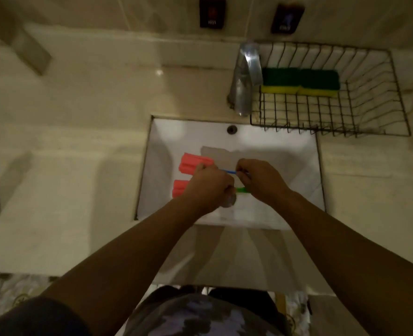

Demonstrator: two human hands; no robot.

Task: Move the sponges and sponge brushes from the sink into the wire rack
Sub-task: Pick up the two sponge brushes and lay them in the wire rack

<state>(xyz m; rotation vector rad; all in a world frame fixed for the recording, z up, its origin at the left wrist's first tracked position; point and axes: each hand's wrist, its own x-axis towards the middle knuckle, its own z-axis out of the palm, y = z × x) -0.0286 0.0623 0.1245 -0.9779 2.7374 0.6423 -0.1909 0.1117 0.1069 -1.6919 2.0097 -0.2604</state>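
Two sponge brushes with pink foam heads lie in the white sink (273,146). The upper brush (193,162) has a thin blue handle; the lower brush (180,187) has a green handle. My left hand (207,185) is closed over the brushes just right of the pink heads. My right hand (261,180) pinches the blue handle's right end, and the green handle shows beneath it. Two green-and-yellow sponges (300,82) sit side by side in the black wire rack (370,117) at the back right.
A chrome faucet (245,78) stands between the sink and the rack's left edge. The sink's overflow hole (232,129) is at the back wall. Beige countertop (79,117) spreads to the left, with two dark wall fixtures (212,13) above.
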